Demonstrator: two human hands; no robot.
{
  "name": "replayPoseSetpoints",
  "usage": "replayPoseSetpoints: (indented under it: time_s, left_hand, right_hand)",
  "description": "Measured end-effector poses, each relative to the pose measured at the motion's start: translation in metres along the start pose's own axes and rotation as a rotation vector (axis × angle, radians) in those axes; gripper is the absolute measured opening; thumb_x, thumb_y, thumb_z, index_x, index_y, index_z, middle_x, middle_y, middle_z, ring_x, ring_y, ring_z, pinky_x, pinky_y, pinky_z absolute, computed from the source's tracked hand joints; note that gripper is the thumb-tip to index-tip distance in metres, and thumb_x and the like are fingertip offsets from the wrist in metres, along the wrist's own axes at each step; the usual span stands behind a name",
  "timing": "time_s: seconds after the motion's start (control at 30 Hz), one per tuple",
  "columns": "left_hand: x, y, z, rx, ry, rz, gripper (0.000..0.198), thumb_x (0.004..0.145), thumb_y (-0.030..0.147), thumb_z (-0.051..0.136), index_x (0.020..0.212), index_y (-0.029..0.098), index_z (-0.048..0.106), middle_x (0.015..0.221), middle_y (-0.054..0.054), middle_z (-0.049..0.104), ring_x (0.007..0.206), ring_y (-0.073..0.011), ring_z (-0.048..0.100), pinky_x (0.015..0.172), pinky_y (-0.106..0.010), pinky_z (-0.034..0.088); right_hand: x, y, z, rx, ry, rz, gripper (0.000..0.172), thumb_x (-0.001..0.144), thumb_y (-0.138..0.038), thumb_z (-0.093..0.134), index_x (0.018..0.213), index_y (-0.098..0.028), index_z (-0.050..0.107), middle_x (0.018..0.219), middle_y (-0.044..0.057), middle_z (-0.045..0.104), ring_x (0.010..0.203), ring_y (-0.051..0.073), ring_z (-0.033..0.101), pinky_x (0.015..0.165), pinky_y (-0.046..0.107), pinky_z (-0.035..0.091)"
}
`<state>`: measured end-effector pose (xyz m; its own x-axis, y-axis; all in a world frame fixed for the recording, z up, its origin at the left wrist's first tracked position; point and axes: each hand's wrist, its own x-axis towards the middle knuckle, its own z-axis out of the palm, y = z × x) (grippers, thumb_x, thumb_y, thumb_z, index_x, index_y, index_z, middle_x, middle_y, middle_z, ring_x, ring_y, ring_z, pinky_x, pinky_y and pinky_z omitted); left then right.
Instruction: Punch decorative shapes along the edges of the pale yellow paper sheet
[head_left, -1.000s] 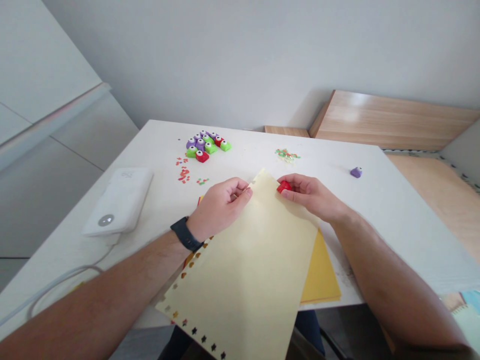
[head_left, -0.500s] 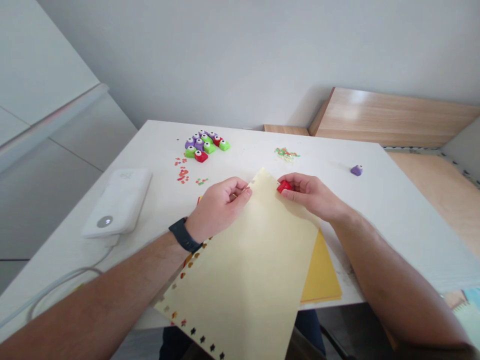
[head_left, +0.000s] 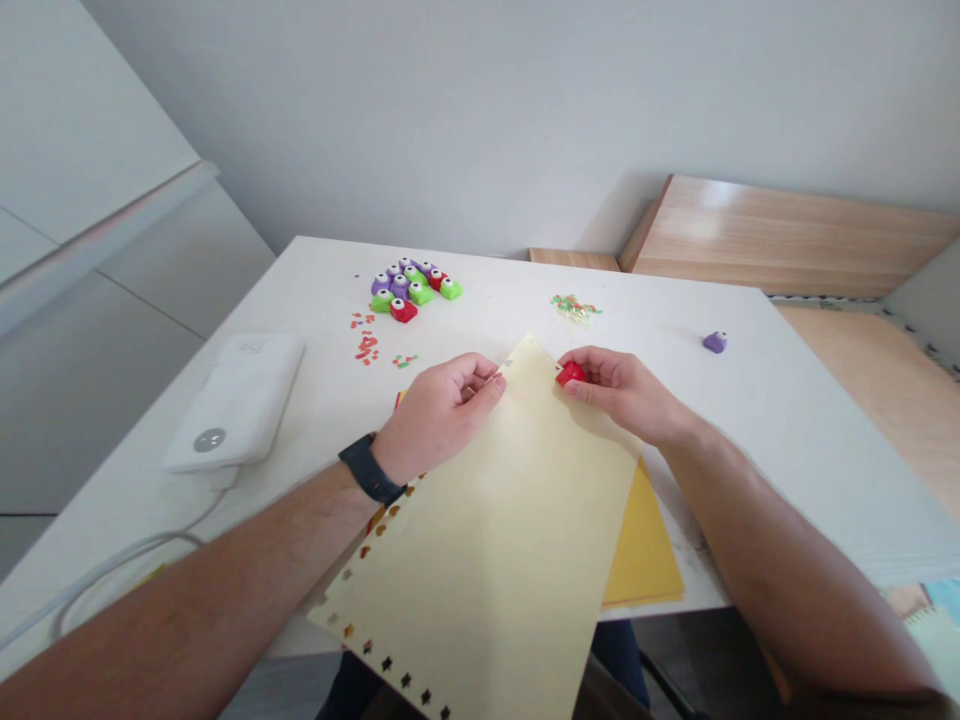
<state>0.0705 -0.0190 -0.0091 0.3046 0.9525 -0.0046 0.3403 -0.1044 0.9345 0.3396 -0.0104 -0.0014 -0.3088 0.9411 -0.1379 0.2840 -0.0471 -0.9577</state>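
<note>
A pale yellow sheet of paper lies tilted over the table's near edge, with small shapes punched along its left side. My left hand, a dark band on its wrist, pinches the sheet's upper left edge. My right hand is closed on a small red paper punch set against the sheet's top right edge. A darker yellow sheet lies underneath.
A cluster of purple, green and red punches sits at the back of the white table. Paper scraps and another scrap pile lie near it. One purple punch stands alone at right. A white device with a cable lies at left.
Almost nothing has moved. My right hand and the red punch have shifted very slightly along the sheet's top edge; my left hand keeps its pinch.
</note>
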Motion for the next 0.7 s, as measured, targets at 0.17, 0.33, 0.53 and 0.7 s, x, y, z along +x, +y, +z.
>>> replayPoseSetpoints:
  time_s: [0.17, 0.33, 0.53, 0.7]
  left_hand:
    - [0.0005, -0.0032, 0.0000, -0.012, -0.001, 0.014, 0.031, 0.099, 0.049, 0.066, 0.100, 0.018, 0.068, 0.083, -0.001, 0.069, 0.068, -0.0137, 0.059, 0.060, -0.025, 0.043]
    - [0.0002, -0.0060, 0.0002, -0.011, -0.004, 0.014, 0.030, 0.100, 0.048, 0.064, 0.101, 0.018, 0.067, 0.083, -0.001, 0.069, 0.068, -0.0138, 0.058, 0.059, -0.025, 0.042]
    - [0.0006, -0.0048, 0.0003, -0.014, -0.003, 0.011, 0.031, 0.099, 0.049, 0.065, 0.100, 0.018, 0.068, 0.084, -0.001, 0.070, 0.069, -0.0141, 0.060, 0.061, -0.025, 0.044]
    - [-0.0001, -0.0033, -0.0003, -0.007, -0.001, 0.012, 0.031, 0.099, 0.050, 0.066, 0.100, 0.018, 0.068, 0.084, -0.002, 0.071, 0.070, -0.0148, 0.061, 0.061, -0.025, 0.045]
  right_hand:
    - [0.0003, -0.0005, 0.0007, 0.028, 0.005, 0.015, 0.035, 0.085, -0.043, 0.081, 0.107, -0.018, 0.071, 0.098, 0.006, 0.072, 0.083, 0.018, 0.063, 0.072, 0.032, 0.051]
    - [0.0002, -0.0008, 0.0008, 0.048, -0.008, 0.023, 0.034, 0.085, -0.043, 0.081, 0.108, -0.019, 0.071, 0.098, 0.005, 0.071, 0.083, 0.018, 0.063, 0.072, 0.031, 0.050]
    - [-0.0005, -0.0025, 0.0000, 0.005, -0.010, 0.003, 0.033, 0.088, -0.042, 0.080, 0.109, -0.018, 0.072, 0.100, 0.006, 0.072, 0.086, 0.018, 0.064, 0.076, 0.032, 0.051]
    - [-0.0007, -0.0033, 0.0009, 0.023, -0.015, 0.015, 0.035, 0.087, -0.043, 0.081, 0.110, -0.018, 0.072, 0.103, 0.007, 0.074, 0.088, 0.020, 0.066, 0.079, 0.034, 0.053]
